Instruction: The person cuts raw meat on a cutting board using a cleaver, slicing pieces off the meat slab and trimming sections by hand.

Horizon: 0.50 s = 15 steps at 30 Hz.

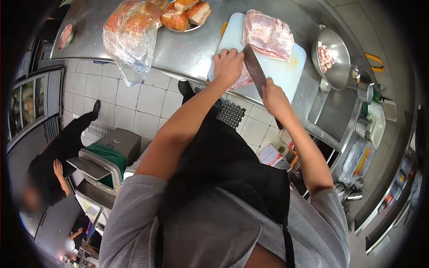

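On a light blue cutting board lie a large slab of raw meat and, nearer me, a smaller piece of raw meat. My left hand rests on the smaller piece, pressing on it with its fingers bent. Wrapped round the handle of a wide cleaver, my right hand keeps the blade between the two pieces, slanting across the board. The blade's lower edge is hard to make out.
A steel bowl with chopped meat stands right of the board, near a sink. Left are bagged meat and a bowl of pork chunks. A person in black is at the far left, beside a grey bin.
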Tool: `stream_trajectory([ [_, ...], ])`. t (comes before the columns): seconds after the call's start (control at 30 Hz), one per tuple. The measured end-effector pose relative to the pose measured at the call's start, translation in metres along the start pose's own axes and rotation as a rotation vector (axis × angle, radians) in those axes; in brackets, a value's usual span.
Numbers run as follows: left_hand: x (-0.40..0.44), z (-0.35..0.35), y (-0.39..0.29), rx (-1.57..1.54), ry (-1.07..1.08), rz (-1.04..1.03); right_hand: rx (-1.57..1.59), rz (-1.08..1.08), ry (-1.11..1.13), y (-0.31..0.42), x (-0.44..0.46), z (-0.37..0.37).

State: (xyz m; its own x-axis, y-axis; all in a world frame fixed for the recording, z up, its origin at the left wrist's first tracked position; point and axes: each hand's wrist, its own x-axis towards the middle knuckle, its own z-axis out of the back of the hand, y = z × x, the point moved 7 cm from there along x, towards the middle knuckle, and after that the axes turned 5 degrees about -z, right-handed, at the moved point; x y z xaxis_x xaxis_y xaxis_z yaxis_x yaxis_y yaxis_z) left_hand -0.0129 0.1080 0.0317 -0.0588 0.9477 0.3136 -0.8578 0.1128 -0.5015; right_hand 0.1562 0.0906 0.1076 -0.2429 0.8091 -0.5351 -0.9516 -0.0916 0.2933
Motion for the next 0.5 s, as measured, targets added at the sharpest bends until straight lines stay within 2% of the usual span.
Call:
stream_trajectory([
  [0.1,0.004,-0.003,0.004,-0.051,-0.01,-0.052,0.068,0.007,-0.181,0.013,0.037,-0.031],
  [0.17,0.006,0.0,0.01,-0.041,0.019,-0.032,0.058,0.055,-0.226,0.036,0.079,-0.03],
  [0.3,0.011,-0.003,0.006,-0.029,-0.004,0.003,0.06,0.138,-0.188,0.01,0.057,-0.016],
  [0.4,0.002,-0.007,0.006,-0.001,0.034,0.006,0.007,0.022,-0.071,-0.009,-0.011,-0.016],
  [0.5,0.005,-0.006,0.004,0.002,0.029,-0.06,0.055,0.02,-0.228,-0.007,0.032,-0.047],
])
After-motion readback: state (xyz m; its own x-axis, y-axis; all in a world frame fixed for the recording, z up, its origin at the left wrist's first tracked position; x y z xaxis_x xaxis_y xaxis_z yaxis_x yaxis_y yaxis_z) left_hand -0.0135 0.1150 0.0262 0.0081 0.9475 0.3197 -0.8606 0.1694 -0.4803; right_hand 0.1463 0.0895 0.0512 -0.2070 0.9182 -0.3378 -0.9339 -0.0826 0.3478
